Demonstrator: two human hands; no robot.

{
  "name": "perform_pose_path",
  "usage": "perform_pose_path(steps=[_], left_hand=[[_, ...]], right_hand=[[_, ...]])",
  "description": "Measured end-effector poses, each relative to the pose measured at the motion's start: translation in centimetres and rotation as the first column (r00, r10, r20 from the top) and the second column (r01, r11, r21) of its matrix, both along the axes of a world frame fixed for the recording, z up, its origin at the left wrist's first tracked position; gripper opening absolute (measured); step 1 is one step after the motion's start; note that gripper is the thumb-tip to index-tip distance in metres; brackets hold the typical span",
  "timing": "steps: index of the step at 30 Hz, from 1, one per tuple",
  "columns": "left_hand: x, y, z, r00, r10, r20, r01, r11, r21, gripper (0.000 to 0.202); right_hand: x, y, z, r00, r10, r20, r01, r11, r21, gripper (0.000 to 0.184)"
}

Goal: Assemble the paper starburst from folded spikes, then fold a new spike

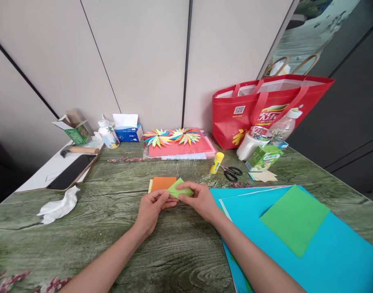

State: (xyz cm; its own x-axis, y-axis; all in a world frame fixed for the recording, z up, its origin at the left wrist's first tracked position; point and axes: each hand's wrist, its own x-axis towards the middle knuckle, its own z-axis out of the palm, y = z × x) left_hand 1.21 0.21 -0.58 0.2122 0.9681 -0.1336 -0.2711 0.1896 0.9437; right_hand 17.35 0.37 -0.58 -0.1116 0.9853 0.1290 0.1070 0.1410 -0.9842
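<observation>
Between my two hands is a small folded piece of light green paper [181, 189], held up just above the table. My left hand [154, 205] pinches its left corner between thumb and fingers. On the other side, my right hand [201, 199] grips the right part, thumb below and fingers over the top. Just behind the hands lies a stack of small paper squares, orange on top [164, 183], partly covered by the left hand. Under my right forearm spread large blue sheets [311, 260], with a green paper square [296, 219] lying on them.
Behind the hands stand a yellow glue stick [217, 162] and black-handled scissors [231, 173]. Two multicoloured paper stars [185, 136] rest on a red paper pack [174, 151]. A red bag [229, 122], juice carton [264, 158], phone [72, 173], hammer [79, 150] and crumpled tissue [60, 206] surround them.
</observation>
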Motion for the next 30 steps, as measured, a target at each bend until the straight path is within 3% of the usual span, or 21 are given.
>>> perform_pose_path(steps=[30], left_hand=[[0.17, 0.02, -0.15, 0.999, 0.024, 0.036, -0.022, 0.998, -0.06, 0.015]], right_hand=[[0.0, -0.1, 0.31, 0.999, 0.024, -0.03, -0.024, 1.0, 0.016, 0.02]])
